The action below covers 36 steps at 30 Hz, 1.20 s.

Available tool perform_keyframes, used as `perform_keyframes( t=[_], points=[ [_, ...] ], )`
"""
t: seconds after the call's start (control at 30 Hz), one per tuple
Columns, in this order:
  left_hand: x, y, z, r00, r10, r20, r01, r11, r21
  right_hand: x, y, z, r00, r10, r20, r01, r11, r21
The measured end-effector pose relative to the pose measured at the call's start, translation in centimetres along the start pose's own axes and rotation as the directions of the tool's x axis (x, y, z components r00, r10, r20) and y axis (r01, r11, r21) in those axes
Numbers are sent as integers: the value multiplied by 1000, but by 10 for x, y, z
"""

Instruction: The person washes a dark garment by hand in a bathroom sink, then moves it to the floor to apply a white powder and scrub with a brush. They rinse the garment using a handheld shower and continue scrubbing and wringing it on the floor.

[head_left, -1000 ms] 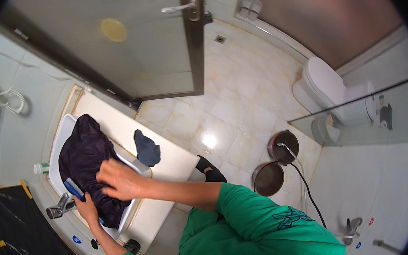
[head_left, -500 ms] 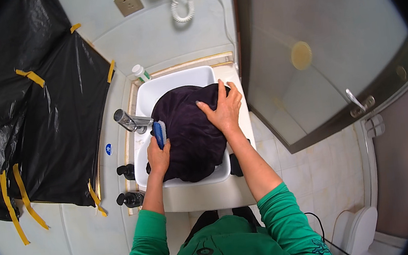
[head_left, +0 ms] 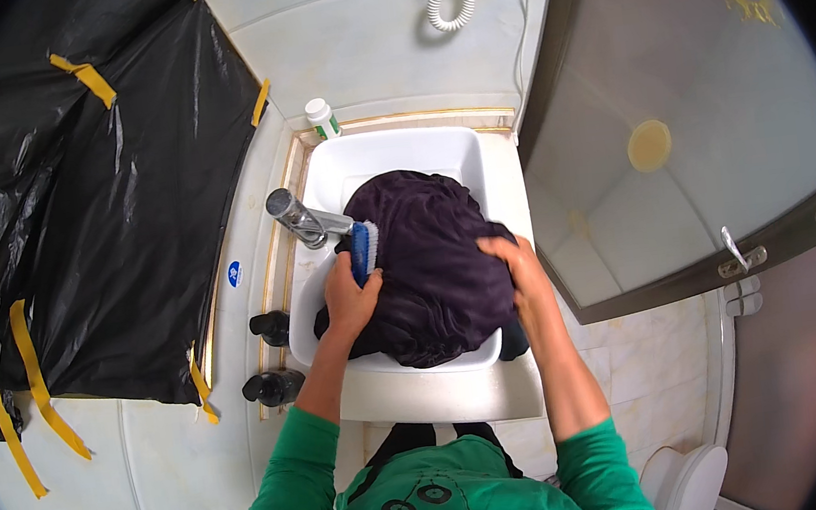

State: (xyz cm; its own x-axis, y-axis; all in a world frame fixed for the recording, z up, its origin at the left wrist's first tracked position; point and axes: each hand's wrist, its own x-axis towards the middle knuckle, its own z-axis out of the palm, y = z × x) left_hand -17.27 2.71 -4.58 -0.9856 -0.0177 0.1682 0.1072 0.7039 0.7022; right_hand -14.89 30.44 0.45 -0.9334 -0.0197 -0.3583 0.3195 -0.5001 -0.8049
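Dark cloth lies in the white sink, frame centre.
Left hand: fingers clenched around a blue brush on the cloth. Right hand: fingers spread, pressing the cloth's right side.

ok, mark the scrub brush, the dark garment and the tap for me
scrub brush point(head_left: 363, 250), head view, on the blue and white bristle end above the left hand.
dark garment point(head_left: 428, 253), head view, on the middle of the bunched cloth in the sink.
tap point(head_left: 295, 217), head view, on the chrome spout body.
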Motion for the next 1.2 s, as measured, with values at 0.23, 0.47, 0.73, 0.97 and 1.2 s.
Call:
perform_keyframes(
  t=[0.23,0.47,0.73,0.97,1.2],
  points=[
    [0,34,-11,966,254,50,-251,966,-55,-72,30,1,973,-125,-193,145,985,91],
    [-1,52,-14,982,174,70,-171,984,-48,-87,37,-4,951,-217,-221,198,975,-102],
    [9,66,5,997,-17,78,11,997,75,-67,38,-36,969,-171,-180,135,972,-195],
    [-5,94,20,977,-153,-145,163,985,57,-27,32,-86,977,54,204,-1,968,-252],
    [-47,179,18,937,-242,-253,233,970,-65,-2,3,-118,888,274,370,-62,868,-493]
  ],
)
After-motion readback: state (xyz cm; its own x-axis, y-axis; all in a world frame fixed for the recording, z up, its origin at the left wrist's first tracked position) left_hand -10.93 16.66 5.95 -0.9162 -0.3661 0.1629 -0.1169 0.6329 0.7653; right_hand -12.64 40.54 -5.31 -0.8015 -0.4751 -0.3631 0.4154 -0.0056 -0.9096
